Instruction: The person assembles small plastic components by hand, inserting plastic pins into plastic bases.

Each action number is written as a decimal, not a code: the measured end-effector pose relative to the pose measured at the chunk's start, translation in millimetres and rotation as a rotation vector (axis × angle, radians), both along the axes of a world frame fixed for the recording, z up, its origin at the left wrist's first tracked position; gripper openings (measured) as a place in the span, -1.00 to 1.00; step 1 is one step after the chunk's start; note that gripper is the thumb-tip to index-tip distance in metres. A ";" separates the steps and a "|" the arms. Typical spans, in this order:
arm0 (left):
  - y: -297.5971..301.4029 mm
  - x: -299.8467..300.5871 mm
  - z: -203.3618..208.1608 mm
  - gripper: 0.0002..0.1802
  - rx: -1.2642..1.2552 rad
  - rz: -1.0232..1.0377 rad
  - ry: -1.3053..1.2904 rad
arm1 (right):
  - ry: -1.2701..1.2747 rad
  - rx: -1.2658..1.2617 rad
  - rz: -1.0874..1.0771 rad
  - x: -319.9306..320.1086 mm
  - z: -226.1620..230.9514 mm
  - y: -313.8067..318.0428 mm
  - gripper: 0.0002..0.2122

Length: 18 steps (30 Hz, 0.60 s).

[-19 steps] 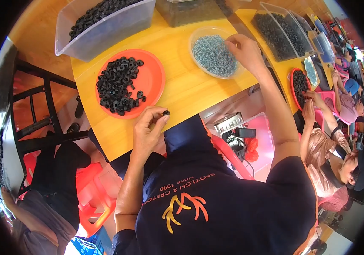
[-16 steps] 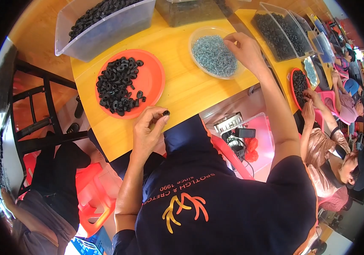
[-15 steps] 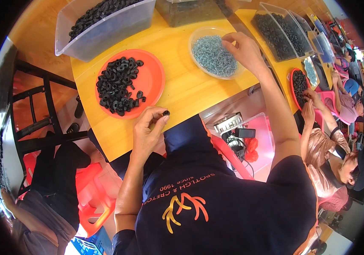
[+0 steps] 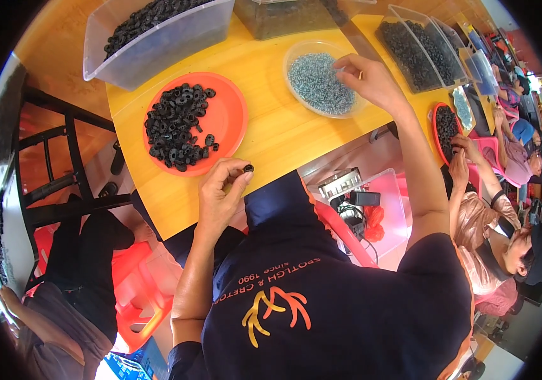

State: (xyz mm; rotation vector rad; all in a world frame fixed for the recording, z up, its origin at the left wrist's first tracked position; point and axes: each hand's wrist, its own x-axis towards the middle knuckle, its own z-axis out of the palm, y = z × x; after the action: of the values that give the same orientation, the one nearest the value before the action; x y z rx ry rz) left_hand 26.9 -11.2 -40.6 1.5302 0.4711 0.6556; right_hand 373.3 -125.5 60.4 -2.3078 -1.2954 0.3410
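Black, the part (image 4: 248, 168) was pinched by the left hand (image 4: 219, 190) at the fingertips, presumably leaving its end accessible. The right hand (image 4: 373, 83), narrowly curled, reached over the bowl (image 4: 312, 47); whether it held beads (image 4: 315, 82) could not be told. The plate (image 4: 229, 114) sat near, likely for reach.

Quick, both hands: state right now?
Left hand: closed, pinching a small black part.
Right hand: over the bowl of bluish pieces; cannot tell if it holds one.

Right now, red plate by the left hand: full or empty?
Neither, partly filled: black parts cover its left side; the red plate shows bare on the right.
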 end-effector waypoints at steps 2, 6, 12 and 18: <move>0.0 0.6 1.6 -0.84 0.008 -0.002 0.006 | -0.018 0.038 -0.020 7.2 -3.4 -4.6 -0.79; 1.1 -0.3 -0.8 -0.84 0.019 -0.010 0.011 | -0.135 0.030 0.009 11.2 -2.5 -9.3 -0.76; 0.6 0.3 -1.7 -0.85 0.024 -0.006 0.014 | -0.273 0.023 0.076 1.4 -11.1 -9.4 -0.77; 3.7 -5.2 -1.4 -0.83 0.038 -0.080 0.083 | -0.335 -0.041 -0.016 -9.4 -9.2 2.7 -0.80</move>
State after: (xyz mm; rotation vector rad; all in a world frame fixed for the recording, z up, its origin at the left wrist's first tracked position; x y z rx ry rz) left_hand 21.7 -7.5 -42.0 1.6083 0.4606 0.5432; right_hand 363.9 -122.8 51.2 -2.4845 -1.4334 -0.0291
